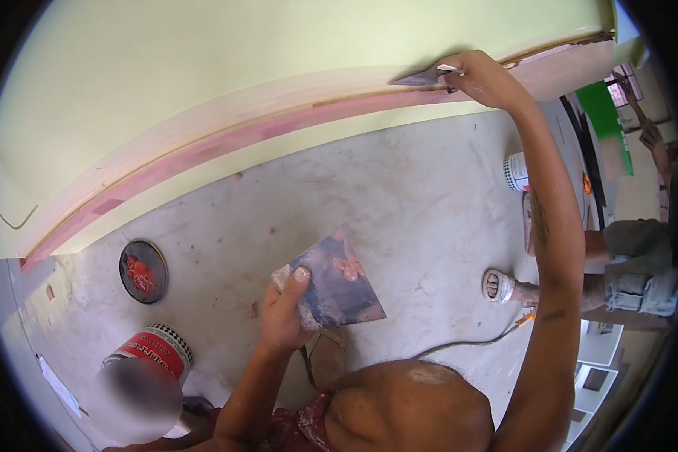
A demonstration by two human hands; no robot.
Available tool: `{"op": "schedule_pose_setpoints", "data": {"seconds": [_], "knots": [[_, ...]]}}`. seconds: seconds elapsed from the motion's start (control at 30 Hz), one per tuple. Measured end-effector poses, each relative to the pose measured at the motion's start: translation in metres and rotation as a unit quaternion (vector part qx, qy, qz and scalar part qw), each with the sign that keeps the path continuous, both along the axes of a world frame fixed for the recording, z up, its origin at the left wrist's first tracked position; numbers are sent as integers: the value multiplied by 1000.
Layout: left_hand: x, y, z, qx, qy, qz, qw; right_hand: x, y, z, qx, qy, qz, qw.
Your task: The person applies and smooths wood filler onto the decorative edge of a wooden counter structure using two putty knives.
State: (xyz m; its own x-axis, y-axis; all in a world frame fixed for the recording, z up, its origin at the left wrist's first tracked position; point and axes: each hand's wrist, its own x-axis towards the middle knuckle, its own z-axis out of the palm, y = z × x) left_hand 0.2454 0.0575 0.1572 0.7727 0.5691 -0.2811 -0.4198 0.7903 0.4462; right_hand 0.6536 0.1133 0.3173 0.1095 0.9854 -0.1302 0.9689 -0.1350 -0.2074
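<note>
My right hand (487,80) is closed round a putty knife (416,78), whose blade lies at the wall along the edge of a pale pink filled band (279,89). Below it runs a darker pink strip (226,145). Lower down, the fingers of my left hand (282,310) grip a thin, shiny metal plate (339,282), thumb on top. A small dab of pink putty (349,269) sits near the plate's far edge, and whitish residue crusts the side by my thumb.
A round lid (163,290) with red-pink putty lies on the dusty floor (369,181). Close by stands a red-labelled can (154,352), partly covered by a blurred patch. At right are another can (515,172), a person's sandalled foot (498,286) and a cable (467,344).
</note>
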Motion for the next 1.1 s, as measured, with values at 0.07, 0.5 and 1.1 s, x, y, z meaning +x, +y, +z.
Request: {"op": "schedule_pose_setpoints", "data": {"seconds": [0.07, 0.5, 1.1], "knots": [[-1, 0, 1, 2, 8, 4, 1000, 1, 4, -4, -28, -22, -9, 999], [1, -7, -7, 1, 62, -4, 998, 21, 20, 6, -135, -91, 36, 986], [11, 8, 13, -187, -5, 124, 975, -247, -131, -87, 303, 348, 27, 887]]}}
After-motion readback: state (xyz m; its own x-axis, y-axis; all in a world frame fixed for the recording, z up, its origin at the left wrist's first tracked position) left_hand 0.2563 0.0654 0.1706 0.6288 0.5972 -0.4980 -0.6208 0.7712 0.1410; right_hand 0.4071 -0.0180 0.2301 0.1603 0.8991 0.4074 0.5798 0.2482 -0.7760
